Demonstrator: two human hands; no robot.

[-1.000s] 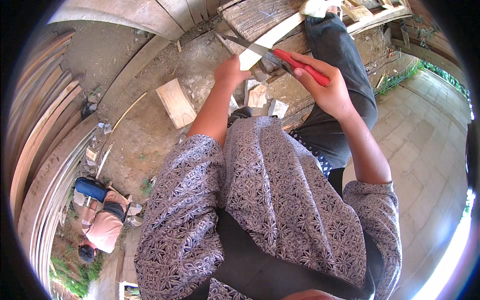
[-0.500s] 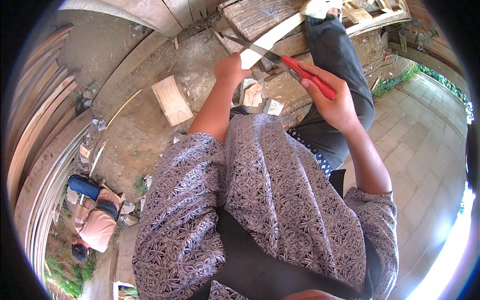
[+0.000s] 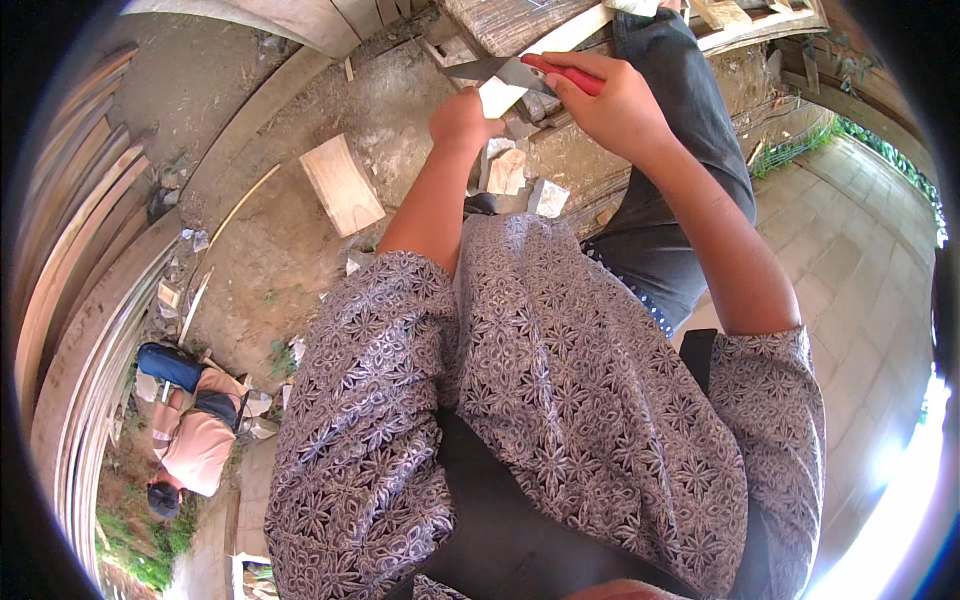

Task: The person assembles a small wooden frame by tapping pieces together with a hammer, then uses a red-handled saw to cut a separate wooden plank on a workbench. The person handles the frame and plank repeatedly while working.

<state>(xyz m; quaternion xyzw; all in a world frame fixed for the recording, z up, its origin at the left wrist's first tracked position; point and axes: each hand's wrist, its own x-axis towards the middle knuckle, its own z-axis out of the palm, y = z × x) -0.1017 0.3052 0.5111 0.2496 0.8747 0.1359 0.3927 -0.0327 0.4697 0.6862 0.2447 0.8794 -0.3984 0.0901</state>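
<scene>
1. Above your raised knee, your right hand is clamped around the red handle of the knife, blade pointing left so the edge meets the work.
2. Left of the knife, your left hand is fisted around the pale wood strip, steadying it under the blade.
3. Below the knife, wood offcuts lie on the dirt.
4. Far below and left of the knife, another person crouches, well apart.
</scene>
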